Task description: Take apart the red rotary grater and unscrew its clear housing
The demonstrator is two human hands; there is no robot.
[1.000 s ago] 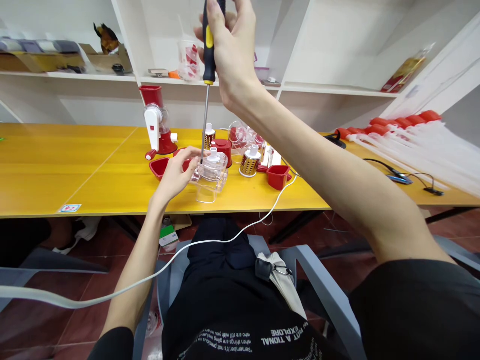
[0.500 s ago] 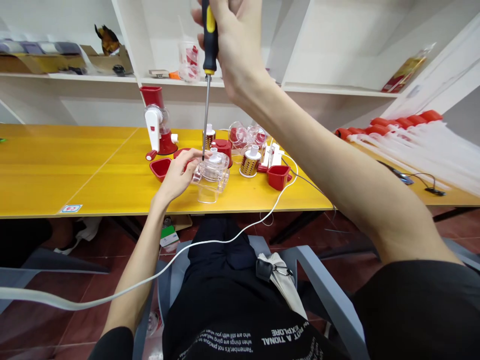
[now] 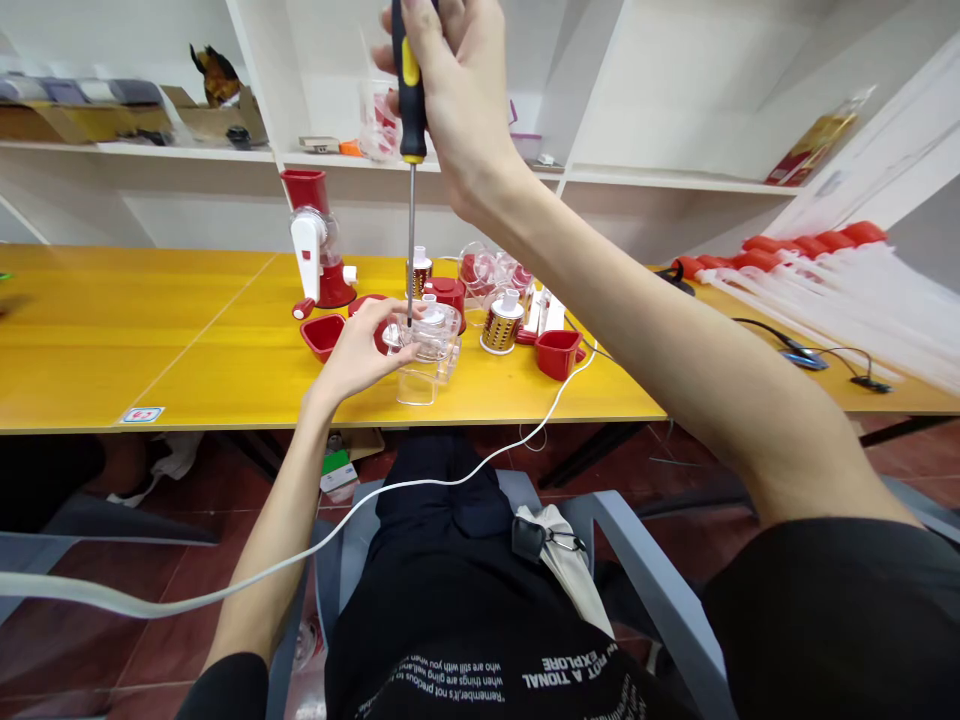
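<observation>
My right hand (image 3: 469, 95) is raised high, its fingers wrapped round the black and yellow handle of a screwdriver (image 3: 412, 220). The shaft points almost straight down, and its tip is at the left part of a clear plastic grater housing (image 3: 429, 350). That housing stands near the table's front edge, with a white-topped part inside it. My left hand (image 3: 361, 352) grips the housing from the left, fingers over the top and thumb lower on the near side. Just behind my left hand lies a red tray-like part (image 3: 322, 335). Whether the tip sits in a screw is too small to tell.
An assembled red and white rotary grater (image 3: 319, 245) stands at the back left of the yellow table (image 3: 210, 370). Right of the housing are a grater drum (image 3: 501, 322) and a red cup (image 3: 557, 355). A white cable (image 3: 450, 484) crosses my lap.
My right hand has shifted slightly left, and the screwdriver stands more upright. My left thumb has moved away from the fingers onto the housing's near side.
</observation>
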